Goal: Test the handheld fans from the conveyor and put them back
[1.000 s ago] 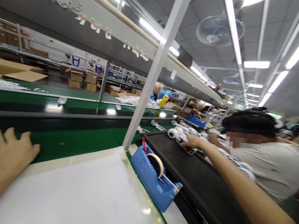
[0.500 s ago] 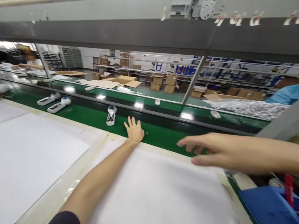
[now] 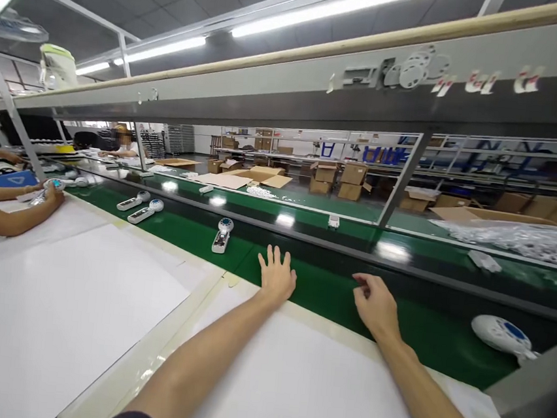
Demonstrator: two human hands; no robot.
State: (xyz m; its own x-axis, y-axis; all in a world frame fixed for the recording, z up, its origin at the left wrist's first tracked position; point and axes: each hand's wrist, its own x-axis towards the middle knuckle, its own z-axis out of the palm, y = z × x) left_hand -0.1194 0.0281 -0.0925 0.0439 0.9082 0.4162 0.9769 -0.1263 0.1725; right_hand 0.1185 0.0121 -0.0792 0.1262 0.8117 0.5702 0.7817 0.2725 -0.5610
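Note:
My left hand lies with fingers spread on the green conveyor belt, holding nothing. Just left of it is a white handheld device with a round blue-buttoned head and an uncovered body showing inner parts. Over the belt to the right, my right hand has its fingers loosely bent, thumb apart, with no object visible in it. Farther right lies a white rounded device with a blue panel, partly cut off by a metal post. Two similar devices, one of them a white open-bodied unit, lie farther left.
White sheets cover the bench before me. A metal rail borders the belt's far side, with a small white part beyond. An overhead shelf spans the view. At left, a co-worker's hands hold a similar device.
My right hand has drawn back and turned, its outstretched fingers now bent. My left hand stays spread on the belt. The view has shifted, bringing the device at far right into sight.

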